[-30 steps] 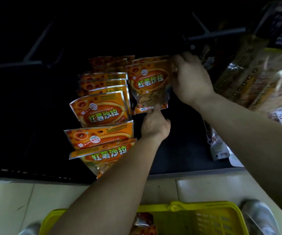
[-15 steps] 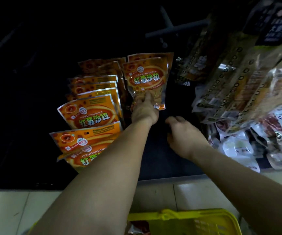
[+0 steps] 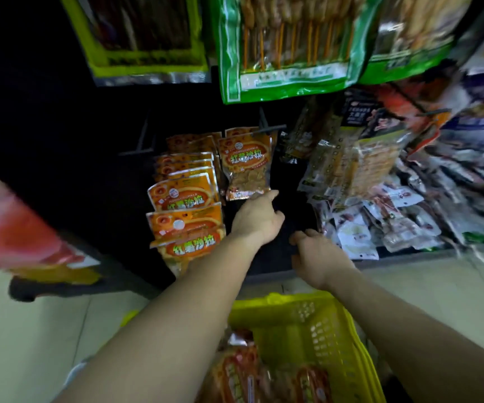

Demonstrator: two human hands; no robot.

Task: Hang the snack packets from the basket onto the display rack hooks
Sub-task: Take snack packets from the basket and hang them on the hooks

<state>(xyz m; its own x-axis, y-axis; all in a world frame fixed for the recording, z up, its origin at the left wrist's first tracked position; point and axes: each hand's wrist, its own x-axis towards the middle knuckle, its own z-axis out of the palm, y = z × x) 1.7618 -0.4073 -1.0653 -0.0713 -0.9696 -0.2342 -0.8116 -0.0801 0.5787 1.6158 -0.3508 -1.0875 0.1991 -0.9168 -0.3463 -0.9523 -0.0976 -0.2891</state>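
Observation:
An orange snack packet (image 3: 246, 167) hangs from a dark rack hook (image 3: 267, 128). Left of it, several matching orange packets (image 3: 182, 196) hang in overlapping rows. My left hand (image 3: 256, 218) is just below the hanging packet, one finger reaching its bottom edge, holding nothing. My right hand (image 3: 318, 255) hovers lower and to the right, fingers loosely curled and empty. The yellow basket (image 3: 316, 324) sits on the floor below my arms, with more orange packets (image 3: 252, 373) inside.
Big green skewer-snack bags (image 3: 287, 48) hang overhead. Mixed packets (image 3: 380, 199) crowd the rack on the right. A blurred red packet (image 3: 11, 228) juts in at the left edge. An empty hook (image 3: 140, 146) sticks out left of the orange rows. Pale floor tiles (image 3: 31, 330) lie below.
My right hand let go of the packet's top at the hook and dropped down to the right. My left hand slid off the packet's lower edge. The view tilted up, showing green bags.

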